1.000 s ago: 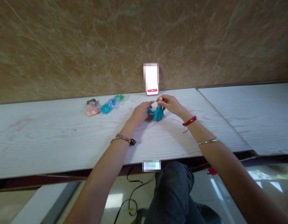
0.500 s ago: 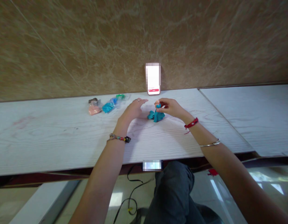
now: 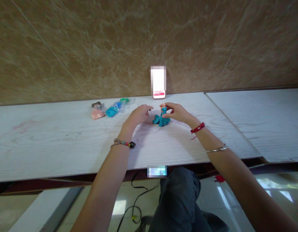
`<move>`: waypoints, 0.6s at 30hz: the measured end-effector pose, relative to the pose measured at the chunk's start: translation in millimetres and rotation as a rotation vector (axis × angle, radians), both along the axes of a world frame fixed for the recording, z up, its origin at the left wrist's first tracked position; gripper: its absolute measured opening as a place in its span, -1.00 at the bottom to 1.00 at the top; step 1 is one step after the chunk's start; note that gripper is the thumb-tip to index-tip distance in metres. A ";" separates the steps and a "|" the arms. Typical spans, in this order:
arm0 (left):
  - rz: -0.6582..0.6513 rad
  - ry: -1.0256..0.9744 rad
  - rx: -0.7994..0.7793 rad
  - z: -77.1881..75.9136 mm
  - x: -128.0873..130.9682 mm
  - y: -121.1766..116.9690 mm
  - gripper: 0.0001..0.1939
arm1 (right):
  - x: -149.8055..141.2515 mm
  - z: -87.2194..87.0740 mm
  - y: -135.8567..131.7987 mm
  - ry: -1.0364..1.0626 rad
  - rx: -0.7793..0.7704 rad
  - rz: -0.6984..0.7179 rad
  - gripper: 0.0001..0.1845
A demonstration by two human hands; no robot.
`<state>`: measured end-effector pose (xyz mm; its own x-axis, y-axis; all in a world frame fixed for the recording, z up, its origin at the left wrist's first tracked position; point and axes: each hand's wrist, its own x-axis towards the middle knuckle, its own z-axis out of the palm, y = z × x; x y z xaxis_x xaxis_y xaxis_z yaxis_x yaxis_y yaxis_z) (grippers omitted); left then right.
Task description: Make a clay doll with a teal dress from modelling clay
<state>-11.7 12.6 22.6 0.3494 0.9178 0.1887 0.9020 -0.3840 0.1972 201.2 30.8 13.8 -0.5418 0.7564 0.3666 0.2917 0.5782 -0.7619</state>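
While the white tabletop (image 3: 54, 145) runs the view's width, left hand (image 3: 139, 114) has fingers loosely parted — nothing seen held; right hand (image 3: 177, 111), fingers closed round upright teal figure (image 3: 161, 120), nearer back edge than front; blue packet (image 3: 112, 111) by back edge.

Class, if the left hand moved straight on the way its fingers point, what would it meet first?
The left hand would probably meet the upper part of the teal figure, or the right hand at it; depth is unclear, so it might pass just behind.
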 end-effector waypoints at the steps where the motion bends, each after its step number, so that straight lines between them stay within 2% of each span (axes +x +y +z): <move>1: 0.004 -0.003 0.002 -0.1 -0.4 0.3 -0.52 | 1.1 0.0 0.8 0.000 -0.005 0.007 -0.48; 9: 0.020 -0.022 -0.008 -1.2 -2.4 3.6 -0.54 | 13.9 0.5 10.4 0.023 -0.078 0.067 -0.42; 18: 0.027 -0.178 0.016 -1.5 -5.8 4.5 -0.67 | 28.8 2.8 18.4 0.146 -0.126 -0.046 -0.54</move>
<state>-17.5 17.0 21.1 0.2848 0.9226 0.2601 0.8634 -0.3648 0.3486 230.0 49.2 16.6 -0.4541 0.8237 0.3395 0.1969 0.4644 -0.8634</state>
